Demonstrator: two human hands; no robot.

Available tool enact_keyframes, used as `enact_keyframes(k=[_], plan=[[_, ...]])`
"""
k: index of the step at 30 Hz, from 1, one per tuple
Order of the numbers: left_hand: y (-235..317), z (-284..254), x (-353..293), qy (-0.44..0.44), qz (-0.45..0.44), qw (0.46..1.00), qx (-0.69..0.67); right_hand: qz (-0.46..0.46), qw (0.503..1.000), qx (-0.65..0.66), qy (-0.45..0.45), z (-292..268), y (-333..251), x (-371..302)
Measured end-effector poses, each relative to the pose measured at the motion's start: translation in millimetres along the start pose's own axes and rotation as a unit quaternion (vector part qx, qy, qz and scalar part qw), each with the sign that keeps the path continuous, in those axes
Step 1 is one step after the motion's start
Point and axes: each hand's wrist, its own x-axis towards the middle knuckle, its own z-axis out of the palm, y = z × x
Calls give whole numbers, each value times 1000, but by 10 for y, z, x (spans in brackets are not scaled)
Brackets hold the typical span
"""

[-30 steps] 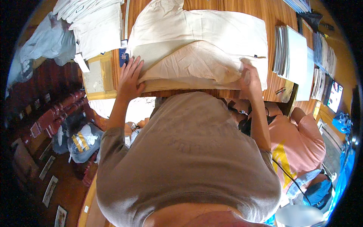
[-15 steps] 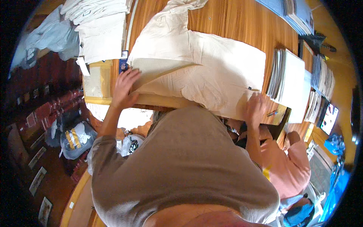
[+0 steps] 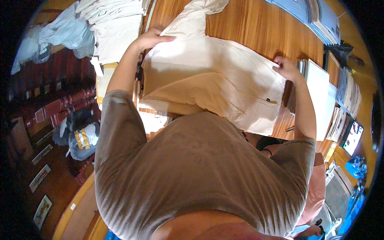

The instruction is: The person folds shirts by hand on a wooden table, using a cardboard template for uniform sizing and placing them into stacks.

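Note:
A cream shirt (image 3: 248,60) lies spread over the wooden table in front of me, one sleeve running to the far side. Its near part is rumpled, and a small dark label shows at the lower right. My left hand (image 3: 154,39) pinches the shirt's left edge by the base of the sleeve, thumb on top and the other fingers mostly hidden. At the far right corner, my right hand (image 3: 288,69) is closed on the cloth's edge. Between the hands the fabric lies fairly flat.
A pile of folded white garments (image 3: 116,40) stands at the far left. On the right are a stack with a white sheet on top (image 3: 317,96), a lit phone (image 3: 353,138) and blue packets (image 3: 320,20). Someone in pink (image 3: 316,192) is at my right.
Both hands have moved from the near side to the far side of the shirt and now grip it there. The shirt's near left part has shifted, and the person in pink is more hidden.

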Motion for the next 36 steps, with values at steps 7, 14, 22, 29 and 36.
enact_keyframes(k=[7,14,22,29,36], plan=[[-530,-163,-972,-43,52,993,-96,0,996,38,76,187,-254,-1484],[-1092,600,-1571,-21,135,991,-11,-29,989,-114,92,1269,-209,-2220],[-1224,888,-1737,73,204,967,134,-7,994,-80,74,1577,-337,-2485],[-1060,861,-1903,92,233,954,164,-45,979,-196,18,968,-1076,-1530],[-658,654,-1877,166,265,949,35,-480,821,-237,197,975,-2600,836]])
